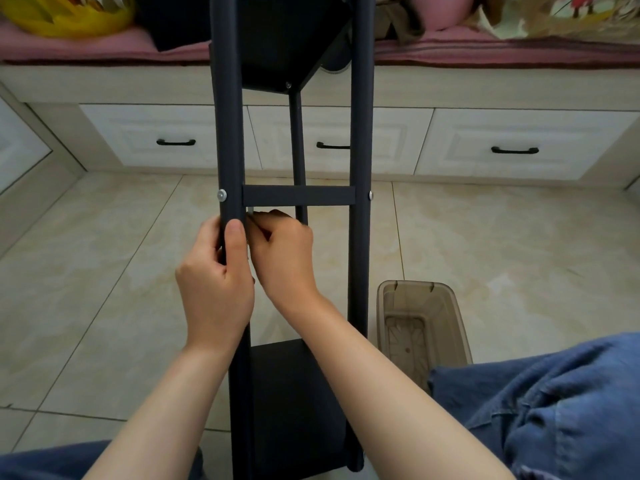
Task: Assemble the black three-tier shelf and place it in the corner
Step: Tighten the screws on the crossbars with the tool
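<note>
Left hand [214, 282] wrapped round the left post [227, 133], thumb flat on its front. Right hand [282, 251], at its 3 o'clock and touching it, had curled fingers pinching a small metal piece [250, 213] under the middle board [298, 195]; key or screw, could not tell. Shelf [294, 403] ran 12 to 6 o'clock through centre view, between the knees, on the tiled floor [104, 254], not yet in a corner. Judged stiff, smooth, fairly light; grip by the posts, not board edges. Counted: 3 posts, 3 boards, 2 silver screws [221, 194] at mid level, 1 brown bin [415, 284] at 4 o'clock.
</note>
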A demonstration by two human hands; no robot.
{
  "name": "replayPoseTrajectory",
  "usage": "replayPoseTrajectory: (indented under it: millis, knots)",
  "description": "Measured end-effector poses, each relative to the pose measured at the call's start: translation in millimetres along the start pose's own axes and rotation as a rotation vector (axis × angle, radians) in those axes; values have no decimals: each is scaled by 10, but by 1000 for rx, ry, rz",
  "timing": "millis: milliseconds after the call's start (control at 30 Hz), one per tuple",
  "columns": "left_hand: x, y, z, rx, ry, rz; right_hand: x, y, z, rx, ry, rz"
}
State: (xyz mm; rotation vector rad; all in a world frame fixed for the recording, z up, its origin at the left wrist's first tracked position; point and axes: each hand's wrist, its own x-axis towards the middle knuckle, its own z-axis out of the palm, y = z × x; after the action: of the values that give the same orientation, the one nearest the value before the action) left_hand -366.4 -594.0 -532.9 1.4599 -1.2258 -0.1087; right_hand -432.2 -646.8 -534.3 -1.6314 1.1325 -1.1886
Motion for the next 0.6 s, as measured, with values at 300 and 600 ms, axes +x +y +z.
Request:
replayPoseTrajectory:
  millis: [300, 600]
  knots:
    - [-15, -47, -76, -14, 8, -23, 25, -11, 144, 97, 42, -3]
    - [-62, -80, -100, -7, 17, -12, -17, -16, 203, 133, 26, -11]
